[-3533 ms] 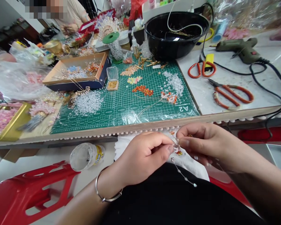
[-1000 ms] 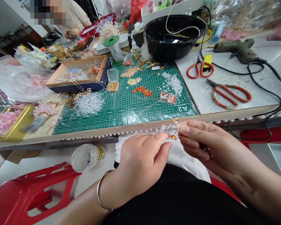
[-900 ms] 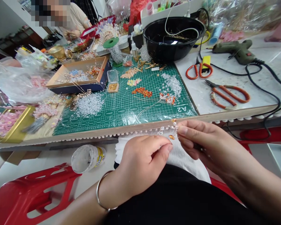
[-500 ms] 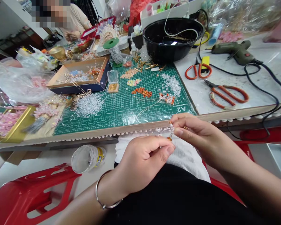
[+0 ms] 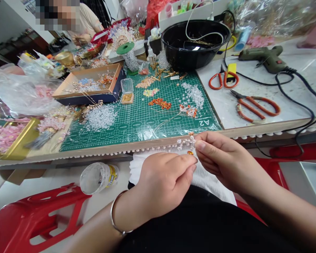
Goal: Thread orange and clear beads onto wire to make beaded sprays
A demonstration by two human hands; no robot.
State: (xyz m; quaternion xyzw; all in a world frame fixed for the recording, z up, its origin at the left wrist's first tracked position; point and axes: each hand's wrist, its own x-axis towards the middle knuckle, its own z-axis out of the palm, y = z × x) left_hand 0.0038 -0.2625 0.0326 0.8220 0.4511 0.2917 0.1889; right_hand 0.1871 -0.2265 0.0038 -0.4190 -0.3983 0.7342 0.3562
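Note:
My left hand [image 5: 163, 181] and my right hand [image 5: 221, 160] meet over my lap, just below the table's front edge. Both pinch a small wired bead sprig [image 5: 187, 143] of clear and orange beads, which sticks up between the fingertips. A silver bangle [image 5: 116, 221] circles my left wrist. A white cloth [image 5: 200, 175] lies on my lap under the hands. On the green cutting mat [image 5: 137, 119] lie a finished orange-and-clear sprig [image 5: 189, 109], a heap of clear beads [image 5: 98, 116] and a little pile of orange beads [image 5: 160, 102].
Red-handled scissors [image 5: 223, 79], red pliers [image 5: 255, 105], a green glue gun [image 5: 263, 56] with black cable and a black bowl [image 5: 197, 38] sit right of the mat. A wooden tray [image 5: 89, 82] stands at its left. A red stool [image 5: 31, 221] and clear jar [image 5: 98, 175] are below. Another person sits far left.
Both hands lifted the sprig from lap height up to the table edge, then turned it between the fingertips. The table's objects have stayed where they were.

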